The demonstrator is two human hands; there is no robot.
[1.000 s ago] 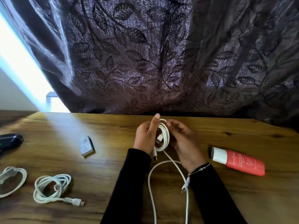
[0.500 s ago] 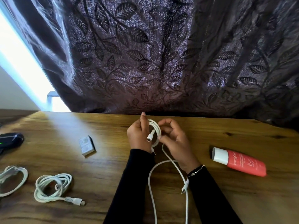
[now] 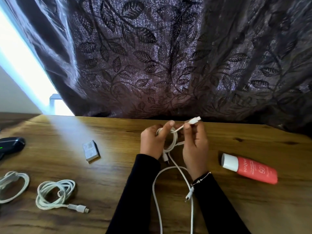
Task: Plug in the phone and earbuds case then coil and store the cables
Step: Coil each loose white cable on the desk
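My left hand (image 3: 152,141) grips a small coil of white cable (image 3: 172,142) above the wooden table (image 3: 118,174). My right hand (image 3: 195,142) pinches the same cable's plug end (image 3: 195,120), lifted up and to the right of the coil. A loose length of white cable (image 3: 156,191) hangs from the coil and loops across the table toward me between my arms, with another plug (image 3: 189,195) near my right wrist. At the far left edge lies a dark earbuds case (image 3: 11,146) with a green light.
Two coiled white cables lie at the front left: one (image 3: 54,194) with a plug, another (image 3: 13,184) at the frame edge. A small grey box (image 3: 91,150) sits left of my hands. A red tube with a white cap (image 3: 249,168) lies at right. A dark leaf-patterned curtain (image 3: 168,56) hangs behind.
My right hand has pulled the plug end out of the coil and raised it up to the right. The left hand keeps hold of the coil.
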